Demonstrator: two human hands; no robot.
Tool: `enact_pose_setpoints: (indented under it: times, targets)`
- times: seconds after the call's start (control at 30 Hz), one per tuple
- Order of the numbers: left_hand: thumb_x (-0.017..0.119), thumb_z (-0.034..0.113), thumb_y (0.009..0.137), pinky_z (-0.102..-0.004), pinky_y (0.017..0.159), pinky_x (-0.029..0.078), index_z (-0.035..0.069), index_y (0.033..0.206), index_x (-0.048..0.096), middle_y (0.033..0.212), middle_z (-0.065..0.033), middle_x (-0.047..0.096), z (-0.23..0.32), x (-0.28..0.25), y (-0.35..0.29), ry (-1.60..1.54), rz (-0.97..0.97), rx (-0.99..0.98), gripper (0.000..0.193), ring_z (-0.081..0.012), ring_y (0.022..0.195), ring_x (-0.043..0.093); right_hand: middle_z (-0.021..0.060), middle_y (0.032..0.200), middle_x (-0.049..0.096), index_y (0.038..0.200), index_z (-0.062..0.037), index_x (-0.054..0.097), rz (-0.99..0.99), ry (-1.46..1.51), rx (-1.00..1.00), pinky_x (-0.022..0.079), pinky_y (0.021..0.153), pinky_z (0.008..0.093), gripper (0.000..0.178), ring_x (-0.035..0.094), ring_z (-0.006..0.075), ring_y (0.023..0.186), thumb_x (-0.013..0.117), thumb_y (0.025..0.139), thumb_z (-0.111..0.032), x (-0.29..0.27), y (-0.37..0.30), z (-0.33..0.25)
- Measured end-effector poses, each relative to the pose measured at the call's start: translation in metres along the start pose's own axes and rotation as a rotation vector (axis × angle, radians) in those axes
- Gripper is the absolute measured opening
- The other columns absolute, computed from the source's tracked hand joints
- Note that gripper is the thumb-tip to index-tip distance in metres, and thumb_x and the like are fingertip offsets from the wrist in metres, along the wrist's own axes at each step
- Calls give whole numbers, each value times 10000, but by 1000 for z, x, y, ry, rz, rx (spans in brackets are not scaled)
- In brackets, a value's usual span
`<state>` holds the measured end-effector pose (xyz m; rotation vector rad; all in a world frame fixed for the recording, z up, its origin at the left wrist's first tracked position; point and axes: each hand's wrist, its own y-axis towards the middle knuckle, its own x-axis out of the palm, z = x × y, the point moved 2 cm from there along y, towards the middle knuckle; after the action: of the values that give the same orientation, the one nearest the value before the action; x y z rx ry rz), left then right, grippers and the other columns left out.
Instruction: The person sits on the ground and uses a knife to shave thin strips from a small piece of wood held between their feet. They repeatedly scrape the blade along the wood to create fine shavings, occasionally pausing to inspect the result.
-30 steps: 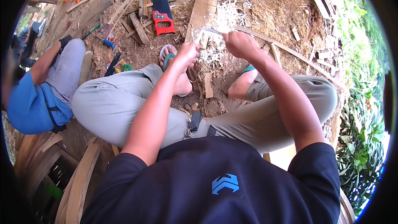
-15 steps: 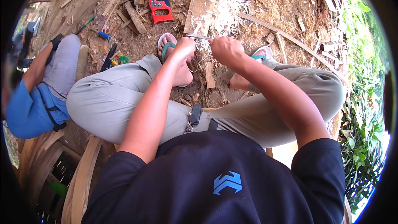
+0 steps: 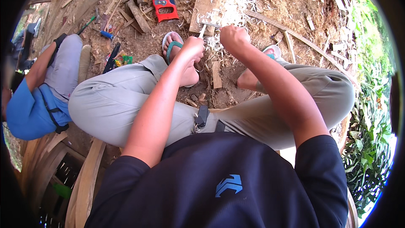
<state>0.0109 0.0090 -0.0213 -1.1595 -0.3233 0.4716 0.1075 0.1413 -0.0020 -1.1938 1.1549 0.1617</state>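
My left hand (image 3: 193, 48) is closed around a thin pale wooden stick (image 3: 203, 31), whose upper end sticks out beyond the fingers. In my right hand (image 3: 234, 39) is a knife, its handle hidden by the fist. The narrow knife blade (image 3: 209, 24) points left and crosses the stick near its top; whether it touches cannot be made out. Both hands are between my feet, just short of a wooden board (image 3: 208, 1) lying on the ground. Curly white wood shavings (image 3: 236, 5) are heaped beside the board and partly on it.
A handsaw with a red handle (image 3: 165, 10) lies left of the board. Wood offcuts (image 3: 138, 16) and a long thin strip (image 3: 291, 33) are scattered about. Another person in blue (image 3: 36, 112) sits at the left, near a blue-handled tool (image 3: 106, 35). Green plants (image 3: 369, 139) line the right.
The pale stick now shows upright above my left fist. My right hand with the knife has moved slightly away and to the right, and the blade sits farther out.
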Motion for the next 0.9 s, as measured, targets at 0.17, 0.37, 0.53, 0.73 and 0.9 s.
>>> enact_pose_setpoints:
  times: [0.17,0.37,0.53,0.73,0.9]
  targets:
    - [424,218,939,-274,378,215,98,977,482,661,13,421,5,6,-8,13,38,-23,139,-97,446,321,166,941,712,951,-22,693,17,178,-39,574,674,374,384,713,278,869,420,1010,-286,-5,-8,8]
    - [423,243,950,-336,340,185,80,861,526,509,8,375,-3,6,4,-57,56,26,213,-143,349,310,152,833,715,881,-40,689,55,160,-63,573,666,381,458,720,274,785,363,1032,-324,-1,-18,-7]
    - [409,235,944,-337,335,204,77,820,501,503,-9,395,-4,12,4,-12,105,77,221,-157,343,336,151,850,719,887,-57,697,88,61,-62,577,646,373,452,722,254,805,366,1034,-326,11,3,7]
    - [413,217,931,-315,340,209,68,809,490,524,-6,388,-6,6,2,-66,37,6,207,-136,359,318,195,905,703,909,-9,687,-17,202,-22,558,765,425,527,706,321,832,315,1036,-360,10,6,17]
    - [437,201,915,-244,387,237,116,943,465,648,25,418,-3,4,-8,-118,5,11,94,-76,462,325,205,924,696,915,-2,674,46,278,-31,548,778,449,533,697,336,840,305,1038,-366,15,1,15]
